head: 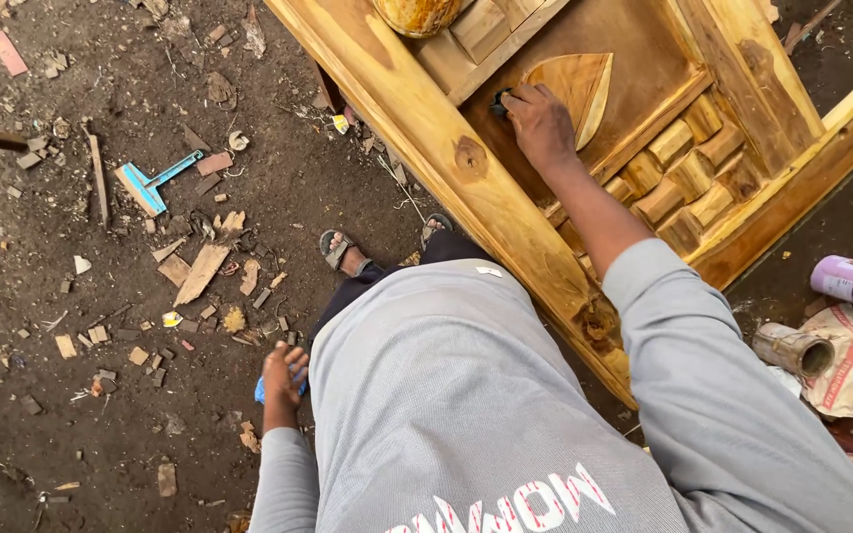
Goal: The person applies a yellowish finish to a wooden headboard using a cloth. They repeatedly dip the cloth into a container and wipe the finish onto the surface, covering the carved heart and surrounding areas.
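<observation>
Head view: two open tins (821, 321) lie sideways.

dirt floor (101, 415), scattered wood scraps (199, 273), daylight

One carved wooden door (584, 197), two tins (821, 316) at right, one blue scraper (150, 183) at upper left, two sandalled feet (348, 255), two hands (540, 123).

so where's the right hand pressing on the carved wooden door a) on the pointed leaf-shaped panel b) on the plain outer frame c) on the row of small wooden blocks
a: the right hand presses a small dark thing at the left edge of the pointed leaf-shaped panel, up and left of the small wooden blocks.
</observation>
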